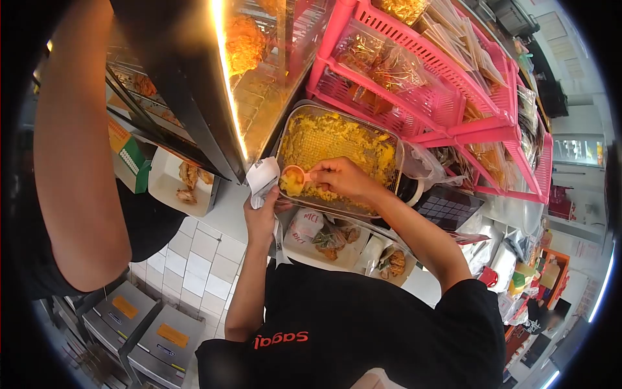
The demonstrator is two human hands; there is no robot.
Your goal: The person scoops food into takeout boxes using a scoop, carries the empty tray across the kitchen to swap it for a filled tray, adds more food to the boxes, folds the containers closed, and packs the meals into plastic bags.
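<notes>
My right hand (pixel 343 177) is closed on the handle of a small pink scoop (pixel 307 176), with yellow crumbs in its bowl. The scoop is over the left side of a rectangular tray (pixel 396 170) that holds loose yellow crumbs (pixel 327 139). Close to the scoop, at the tray's left edge, my left hand (pixel 262 217) grips a white paper packet (pixel 263 175) with dark print. What is inside the packet is hidden.
A lit glass cabinet (pixel 227 78) with fried pieces stands ahead. Pink stacked baskets (pixel 414 110) rise beyond the tray. Nearer me, a white tray (pixel 295 249) holds bagged food. At left are another person's arm (pixel 78 149) and a white container (pixel 162 175) with fried pieces.
</notes>
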